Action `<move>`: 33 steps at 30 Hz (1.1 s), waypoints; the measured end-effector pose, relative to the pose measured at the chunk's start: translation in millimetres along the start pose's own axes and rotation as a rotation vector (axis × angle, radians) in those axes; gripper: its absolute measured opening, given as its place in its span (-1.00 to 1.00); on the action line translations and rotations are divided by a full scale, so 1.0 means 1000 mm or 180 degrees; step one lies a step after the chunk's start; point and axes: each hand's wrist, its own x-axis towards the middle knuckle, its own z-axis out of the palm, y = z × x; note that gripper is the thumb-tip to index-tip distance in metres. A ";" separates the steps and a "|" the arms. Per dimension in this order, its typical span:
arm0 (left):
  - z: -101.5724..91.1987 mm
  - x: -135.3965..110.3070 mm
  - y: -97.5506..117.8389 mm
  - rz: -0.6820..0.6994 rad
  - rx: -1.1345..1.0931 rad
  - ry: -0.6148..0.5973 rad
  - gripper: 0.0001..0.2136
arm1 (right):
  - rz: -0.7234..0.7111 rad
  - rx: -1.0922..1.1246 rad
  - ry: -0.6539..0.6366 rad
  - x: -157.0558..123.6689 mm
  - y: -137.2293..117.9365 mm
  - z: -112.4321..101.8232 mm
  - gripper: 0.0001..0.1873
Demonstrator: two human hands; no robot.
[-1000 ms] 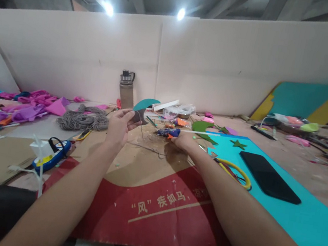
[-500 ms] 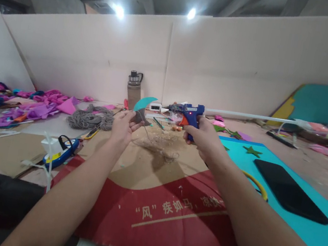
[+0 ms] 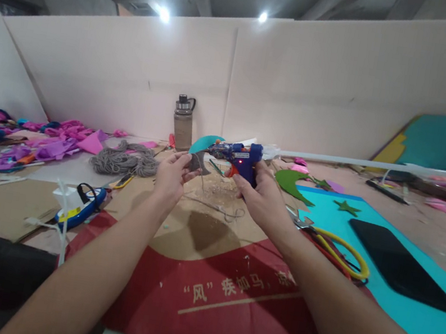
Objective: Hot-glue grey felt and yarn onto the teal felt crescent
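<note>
Pinched in my left hand (image 3: 174, 177) is a felt crescent (image 3: 205, 142), turquoise along the top and dark grey lower down. A thin cord trails from it. My right hand (image 3: 260, 187) is wrapped around the handle of a blue hot glue gun (image 3: 246, 162) whose small red light is lit. The gun's nozzle points left and overlaps the crescent; whether it touches cannot be seen. Beneath both hands lies a cardboard sheet (image 3: 213, 325) with a red printed part and a thin cord end curled on it.
Left are a grey cord bundle (image 3: 123, 162), purple felt scraps (image 3: 52, 149) and a blue power strip (image 3: 82, 212). A bottle (image 3: 182, 126) stands at the back. Right are a green crescent (image 3: 290, 185), yellow-handled pliers (image 3: 346, 250), a green star (image 3: 345, 207) and a black phone (image 3: 401, 265) on turquoise felt (image 3: 430, 333).
My right hand has brought the glue gun left, so its nozzle now meets the crescent in view. My left hand has shifted slightly right. The pliers and green crescent are now more exposed.
</note>
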 end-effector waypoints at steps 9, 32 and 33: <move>0.008 -0.007 0.002 0.0094 0.0070 0.0017 -0.90 | -0.0132 -0.0226 0.0015 -0.002 0.002 0.005 -0.68; 0.010 -0.013 0.005 0.0078 -0.0049 -0.0098 -0.92 | -0.0233 -0.0190 0.0068 -0.003 0.004 0.006 -0.59; 0.010 -0.013 0.005 0.0079 -0.0052 -0.0097 -0.92 | -0.0250 -0.0238 0.0095 -0.003 0.004 0.006 -0.60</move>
